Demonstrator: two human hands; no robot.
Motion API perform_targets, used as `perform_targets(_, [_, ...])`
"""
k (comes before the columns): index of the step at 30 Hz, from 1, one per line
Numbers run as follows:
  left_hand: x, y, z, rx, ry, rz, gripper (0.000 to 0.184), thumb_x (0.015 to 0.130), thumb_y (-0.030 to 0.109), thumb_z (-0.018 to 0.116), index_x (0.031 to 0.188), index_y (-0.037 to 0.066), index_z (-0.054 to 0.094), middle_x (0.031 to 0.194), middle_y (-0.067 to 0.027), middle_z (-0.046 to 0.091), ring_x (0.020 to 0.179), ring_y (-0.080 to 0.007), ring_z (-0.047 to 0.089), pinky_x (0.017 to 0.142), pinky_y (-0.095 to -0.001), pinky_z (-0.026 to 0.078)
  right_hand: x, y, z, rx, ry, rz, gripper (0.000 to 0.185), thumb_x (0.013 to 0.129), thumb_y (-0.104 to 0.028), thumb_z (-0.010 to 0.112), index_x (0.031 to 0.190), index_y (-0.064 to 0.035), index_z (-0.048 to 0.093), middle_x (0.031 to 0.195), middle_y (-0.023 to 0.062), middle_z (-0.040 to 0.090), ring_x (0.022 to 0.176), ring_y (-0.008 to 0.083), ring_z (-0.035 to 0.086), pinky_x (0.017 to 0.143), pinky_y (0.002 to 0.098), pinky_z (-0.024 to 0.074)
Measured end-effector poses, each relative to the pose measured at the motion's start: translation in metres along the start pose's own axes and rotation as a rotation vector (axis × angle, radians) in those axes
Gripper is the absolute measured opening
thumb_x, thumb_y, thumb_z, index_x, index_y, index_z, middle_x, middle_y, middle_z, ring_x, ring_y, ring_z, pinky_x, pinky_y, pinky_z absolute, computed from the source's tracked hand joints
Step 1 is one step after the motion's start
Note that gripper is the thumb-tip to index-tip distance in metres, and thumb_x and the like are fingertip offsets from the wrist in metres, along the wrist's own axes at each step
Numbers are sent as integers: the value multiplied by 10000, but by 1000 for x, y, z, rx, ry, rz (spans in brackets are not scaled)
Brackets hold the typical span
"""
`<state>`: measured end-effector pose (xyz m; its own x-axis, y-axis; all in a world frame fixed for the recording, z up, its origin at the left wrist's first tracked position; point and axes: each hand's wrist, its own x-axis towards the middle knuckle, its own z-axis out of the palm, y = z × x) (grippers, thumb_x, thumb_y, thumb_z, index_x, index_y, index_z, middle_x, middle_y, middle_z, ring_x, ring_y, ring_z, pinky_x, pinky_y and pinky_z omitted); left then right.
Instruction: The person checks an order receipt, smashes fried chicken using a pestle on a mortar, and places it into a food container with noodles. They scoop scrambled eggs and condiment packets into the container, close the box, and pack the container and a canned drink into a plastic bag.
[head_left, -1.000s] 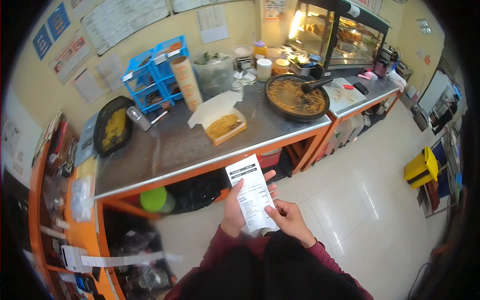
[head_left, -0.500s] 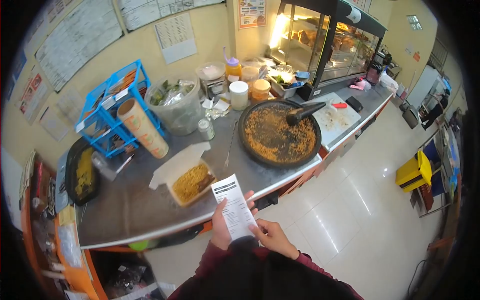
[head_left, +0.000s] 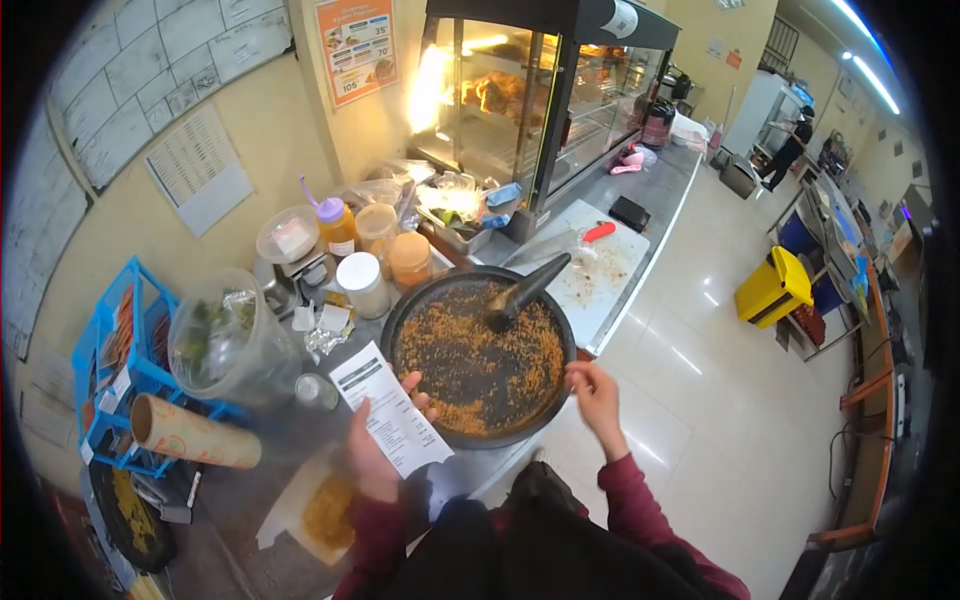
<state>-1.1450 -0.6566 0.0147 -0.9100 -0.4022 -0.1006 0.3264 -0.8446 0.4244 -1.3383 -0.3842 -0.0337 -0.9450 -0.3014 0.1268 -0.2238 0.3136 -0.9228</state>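
Note:
My left hand (head_left: 376, 448) holds a long printed receipt (head_left: 385, 405), its thumb on the front and its fingers behind. The paper partly overlaps the left rim of a wide black stone mortar (head_left: 470, 350), which has orange-brown paste spread inside and a dark pestle (head_left: 530, 290) leaning in it. Beside the mortar's right rim is my right hand (head_left: 594, 400), off the receipt, with fingers curled and thumb near the fingertips; whether anything is between them is too small to tell. An open box of noodles (head_left: 328, 510) lies left of my left forearm.
Behind the mortar stand jars (head_left: 363, 283) and a plastic tub (head_left: 232, 340). A paper roll (head_left: 195, 432) lies by blue baskets (head_left: 108, 370). A red-handled knife (head_left: 598, 232) rests on a white board (head_left: 590, 275), near a glass food warmer (head_left: 540, 110). Farther off is a person (head_left: 788, 150).
The view has swung right and closer to the mortar. My right hand has let go of the receipt and moved right to the mortar's edge, while my left hand keeps the receipt.

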Motion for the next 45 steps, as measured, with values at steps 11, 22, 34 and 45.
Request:
perform_targets(11, [135, -120, 96, 210, -69, 57, 649, 942, 312, 509, 1477, 11, 300, 1313, -251, 545, 1029, -321, 638, 928, -470, 503, 331, 174, 30, -208, 317, -94, 297, 883, -45, 529, 1135, 36, 663, 1063, 256, 679, 1023, 368, 662, 887, 398, 509])
perform_targets(22, [307, -279, 157, 1282, 54, 409, 324, 912, 144, 645, 1199, 16, 567, 1058, -146, 687, 896, -207, 684, 813, -334, 518, 398, 190, -12, 352, 46, 259, 321, 936, -306, 651, 1052, -10, 609, 991, 91, 660, 891, 198, 645, 795, 325, 501])
perform_targets(34, [344, -340, 161, 1914, -151, 908, 503, 626, 58, 723, 1117, 89, 619, 1018, -88, 632, 1008, -291, 591, 899, -414, 447, 331, 151, -71, 1426, -356, 439, 355, 1011, -358, 491, 1231, -86, 550, 1119, 49, 631, 1028, 180, 616, 910, 371, 508])
perform_targets(45, [308, -354, 149, 1779, 31, 846, 369, 612, 26, 695, 975, 89, 680, 933, -63, 659, 906, -286, 617, 788, -385, 474, 353, 130, -39, 1175, -174, 137, 384, 964, -270, 544, 1285, -60, 517, 1323, 102, 535, 1259, 225, 482, 1115, 483, 307])
